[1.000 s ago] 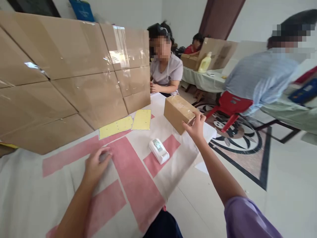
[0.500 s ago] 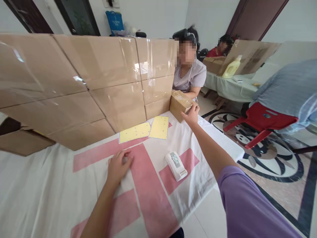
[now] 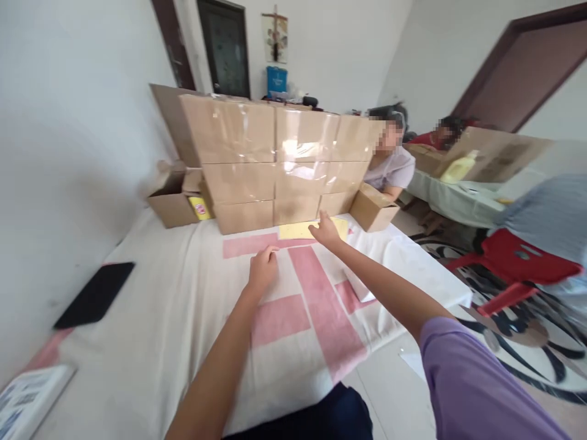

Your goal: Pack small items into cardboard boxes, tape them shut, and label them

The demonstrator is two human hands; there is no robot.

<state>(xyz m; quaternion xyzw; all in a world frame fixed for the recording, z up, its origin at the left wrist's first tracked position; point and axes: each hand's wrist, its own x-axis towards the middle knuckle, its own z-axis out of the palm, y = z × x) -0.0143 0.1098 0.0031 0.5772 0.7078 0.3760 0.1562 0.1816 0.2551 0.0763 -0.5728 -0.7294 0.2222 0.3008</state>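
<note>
While the right hand reaches out over the yellow sheets at the foot of the cardboard-box wall, its grip is loose, with the fingers partly apart and nothing seen in them; whether it touches the paper I cannot tell. The left hand is nearer and to the left, low over the off-white cloth with pink blocks that covers the surface. Its fingers are bent, and blur hides whether that grip is open or closed. The small cardboard box sits to the right of the sheets, beside the wall's right end, well apart from both hands. A white device is partly hidden behind the right forearm. At the wall's left end is an open carton with a yellow packet beside it. A flat black object lies at the surface's left edge. Past the wall, on the far right, sits a person in a pale top.
</note>
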